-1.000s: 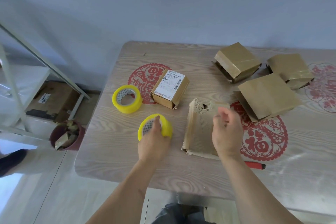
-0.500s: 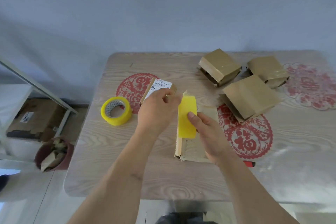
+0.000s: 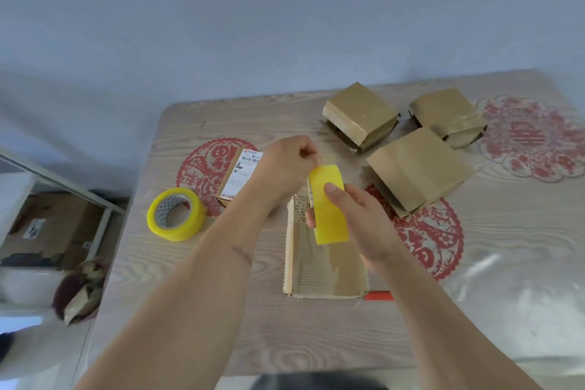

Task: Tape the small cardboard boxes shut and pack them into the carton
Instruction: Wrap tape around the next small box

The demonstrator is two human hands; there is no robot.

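Note:
My right hand [image 3: 361, 225] grips a yellow tape roll [image 3: 329, 206], held edge-on above a flat, worn cardboard box [image 3: 319, 266]. My left hand [image 3: 285, 168] pinches the tape's free end at the roll's top. A small labelled cardboard box [image 3: 239, 176] lies just left of my left hand, partly hidden by it. Three taped brown boxes sit at the back right: one [image 3: 359, 115], another [image 3: 448, 115], and a larger one [image 3: 418, 169].
A second yellow tape roll [image 3: 175, 214] lies flat on the wooden table [image 3: 316, 336] to the left. A red-handled tool [image 3: 378, 295] pokes out by the flat box. On the floor at left stand a brown carton [image 3: 44, 231] and a bin of scraps [image 3: 79, 291].
My left hand lifted the tape roll off the table and brought it over the flat box; my right hand took hold of it, and my left now pinches its end.

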